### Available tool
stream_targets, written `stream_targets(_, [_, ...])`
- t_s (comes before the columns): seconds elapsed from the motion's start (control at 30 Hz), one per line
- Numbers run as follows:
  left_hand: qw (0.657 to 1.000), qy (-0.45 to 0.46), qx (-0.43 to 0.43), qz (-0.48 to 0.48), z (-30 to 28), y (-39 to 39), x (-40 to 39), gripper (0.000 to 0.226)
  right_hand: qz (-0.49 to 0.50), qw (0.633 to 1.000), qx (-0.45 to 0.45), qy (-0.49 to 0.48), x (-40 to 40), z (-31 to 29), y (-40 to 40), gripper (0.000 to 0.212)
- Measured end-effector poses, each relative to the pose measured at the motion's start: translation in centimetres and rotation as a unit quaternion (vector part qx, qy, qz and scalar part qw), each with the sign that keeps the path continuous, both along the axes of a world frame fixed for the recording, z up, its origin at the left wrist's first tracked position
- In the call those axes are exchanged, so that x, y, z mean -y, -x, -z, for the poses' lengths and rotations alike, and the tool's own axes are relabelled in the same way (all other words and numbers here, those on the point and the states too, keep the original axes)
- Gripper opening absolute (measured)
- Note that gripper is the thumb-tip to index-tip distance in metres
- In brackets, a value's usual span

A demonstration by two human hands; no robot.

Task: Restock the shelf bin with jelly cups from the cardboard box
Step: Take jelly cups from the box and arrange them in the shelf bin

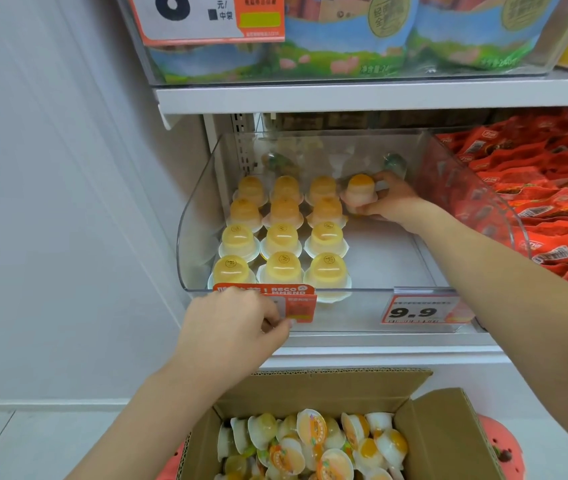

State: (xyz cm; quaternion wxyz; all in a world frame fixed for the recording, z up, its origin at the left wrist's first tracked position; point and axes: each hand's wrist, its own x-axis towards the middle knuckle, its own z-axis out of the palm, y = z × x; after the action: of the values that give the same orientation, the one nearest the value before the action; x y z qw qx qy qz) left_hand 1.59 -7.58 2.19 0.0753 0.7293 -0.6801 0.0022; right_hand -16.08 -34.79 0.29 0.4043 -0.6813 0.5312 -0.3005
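Note:
A clear plastic shelf bin [362,289] holds several yellow jelly cups [282,237] standing upside down in three columns on its left side. My right hand [391,199] reaches deep into the bin and grips one more jelly cup [360,192] at the back, beside the third column. My left hand [237,327] rests at the bin's front edge, fingers curled and pinching the orange label [298,306] hanging there. Below, an open cardboard box [431,441] holds several loose jelly cups [313,441].
A white price tag reading 9.9 [421,311] hangs at the bin's front right. Red snack packets [535,202] fill the neighbouring bin on the right. A shelf [344,95] above carries blue-green bags [344,39]. A white wall [50,202] stands left.

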Motion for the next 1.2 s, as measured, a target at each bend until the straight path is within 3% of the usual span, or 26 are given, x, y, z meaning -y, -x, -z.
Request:
stream_targets(0.3, [1.0, -0.008, -0.018, 0.022, -0.1, -0.3, -0.4, 0.033, 0.004, 0.996, -0.081, 0.03, 0.2, -0.4, -0.3, 0.07])
stream_targets(0.4, [0.999, -0.02, -0.033, 0.027, 0.1, -0.4, -0.7, 0.032, 0.06, 0.983, -0.117, 0.131, -2.1, -2.7, 0.0, 0.062])
stream_targets(0.5, [0.995, -0.082, -0.016, 0.055, 0.9, -0.3, -1.4, 0.037, 0.066, 0.965, -0.036, 0.252, -6.9, -4.4, 1.6, 0.041])
stream_targets(0.6, [0.982, -0.158, 0.044, 0.097, 2.5, 0.6, -2.0, 0.036, 0.017, 0.933, -0.023, 0.359, -14.8, -4.4, 4.1, 0.029])
stream_targets(0.7, [0.972, -0.202, 0.035, 0.115, 5.2, 1.7, -2.4, 0.03, -0.072, 0.902, -0.049, 0.424, -21.9, -1.2, 6.3, 0.016])
stream_targets(0.77, [0.963, -0.243, 0.009, 0.112, 8.4, 2.2, -2.9, 0.028, -0.155, 0.902, -0.105, 0.388, -24.7, 3.3, 7.8, 0.014])
stream_targets(0.83, [0.949, -0.301, 0.013, 0.097, 12.5, 2.8, -3.6, 0.029, -0.239, 0.9, -0.224, 0.288, -26.3, 8.7, 9.0, 0.021])
stream_targets(0.97, [0.927, -0.374, -0.007, 0.036, 20.1, 4.4, -4.8, 0.028, -0.292, 0.835, -0.465, 0.032, -27.1, 18.4, 10.2, 0.052])
stream_targets(1.07, [0.932, -0.363, -0.011, 0.009, 24.3, 4.8, -5.4, 0.049, -0.275, 0.783, -0.558, 0.015, -25.5, 21.0, 9.4, 0.058])
stream_targets(1.2, [0.94, -0.315, -0.103, -0.077, 27.9, 3.8, -5.3, 0.059, -0.298, 0.73, -0.614, 0.026, -24.2, 24.6, 8.6, 0.052])
